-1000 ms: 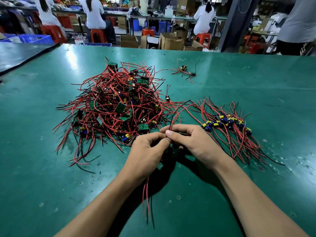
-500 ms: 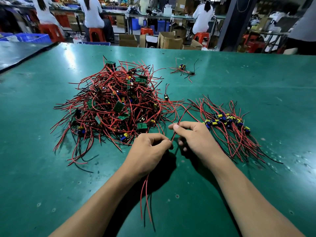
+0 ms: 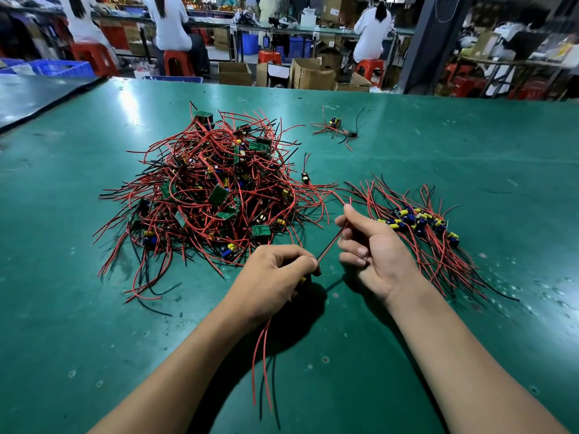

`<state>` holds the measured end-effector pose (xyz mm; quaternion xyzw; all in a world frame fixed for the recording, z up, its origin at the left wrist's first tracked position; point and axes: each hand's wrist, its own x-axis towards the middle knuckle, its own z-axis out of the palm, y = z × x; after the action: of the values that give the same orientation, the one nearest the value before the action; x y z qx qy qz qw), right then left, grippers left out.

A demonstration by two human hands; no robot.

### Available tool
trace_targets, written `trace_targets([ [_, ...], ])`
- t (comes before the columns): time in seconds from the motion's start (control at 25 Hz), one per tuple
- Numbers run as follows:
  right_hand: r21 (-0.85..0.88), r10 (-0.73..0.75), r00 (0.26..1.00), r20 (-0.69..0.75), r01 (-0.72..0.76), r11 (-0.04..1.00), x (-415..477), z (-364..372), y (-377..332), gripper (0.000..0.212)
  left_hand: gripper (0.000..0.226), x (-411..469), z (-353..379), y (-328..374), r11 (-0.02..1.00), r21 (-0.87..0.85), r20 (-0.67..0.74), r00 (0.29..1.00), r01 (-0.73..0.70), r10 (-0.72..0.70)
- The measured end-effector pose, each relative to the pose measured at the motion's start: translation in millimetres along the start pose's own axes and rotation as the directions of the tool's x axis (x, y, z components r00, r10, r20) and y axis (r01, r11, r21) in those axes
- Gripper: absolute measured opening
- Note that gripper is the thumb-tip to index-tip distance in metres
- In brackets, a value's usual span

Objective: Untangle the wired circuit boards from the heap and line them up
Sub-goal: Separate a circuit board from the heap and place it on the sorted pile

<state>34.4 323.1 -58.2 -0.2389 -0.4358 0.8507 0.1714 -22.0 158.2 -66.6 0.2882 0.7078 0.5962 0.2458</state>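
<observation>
Straightening step near the table (image 3: 78, 308) front edge: fingers (image 3: 360, 219) of my left hand (image 3: 275, 277) and right hand (image 3: 376, 255) clamp one board's wires (image 3: 332, 242) taut (board hidden, I guess palmed); next I lay it beside the row (image 3: 419, 223).

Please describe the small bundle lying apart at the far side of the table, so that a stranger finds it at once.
On the green table, find the big tangled heap left of centre. Beyond it to the right, toward the far edge, lies the small bundle. It has few wires and touches neither heap nor row.
</observation>
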Motion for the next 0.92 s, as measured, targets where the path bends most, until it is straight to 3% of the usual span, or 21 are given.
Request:
trace_targets([
  [0.12,0.123,0.074,0.995,0.064,-0.081,0.989,-0.4,-0.1,-3.9,0.03,0.021,-0.9,-1.0,0.5,1.0,-0.015,0.017,1.0,0.006,-0.006],
  [0.32,0.238,0.064,0.998,-0.007,-0.06,0.969,2.8,-7.2,-8.6,0.028,0.021,-2.3,1.7,1.2,1.0,0.03,0.03,1.0,0.008,-0.009],
  [0.48,0.277,0.103,0.995,0.015,-0.103,0.955,3.0,-8.1,-10.2,0.026,0.02,-2.5,2.2,-1.5,0.999,0.049,0.026,1.0,0.005,-0.006],
  [0.64,-0.109,-0.029,0.999,0.045,0.034,0.993,-2.5,-7.1,-8.6,0.03,0.02,-1.2,1.6,-3.8,1.0,0.0,-0.019,1.0,-0.005,0.005],
  [0.76,-0.412,0.003,0.981,0.192,0.078,0.908,-9.9,0.0,8.7,0.02,0.021,0.1,0.1,-5.6,0.998,-0.032,-0.063,0.997,-0.048,0.046],
  [0.92,-0.548,0.038,0.979,0.202,0.082,0.832,-11.0,6.1,23.5,0.024,0.019,2.4,-0.8,-6.9,0.996,-0.073,-0.113,0.993,-0.05,0.041],
])
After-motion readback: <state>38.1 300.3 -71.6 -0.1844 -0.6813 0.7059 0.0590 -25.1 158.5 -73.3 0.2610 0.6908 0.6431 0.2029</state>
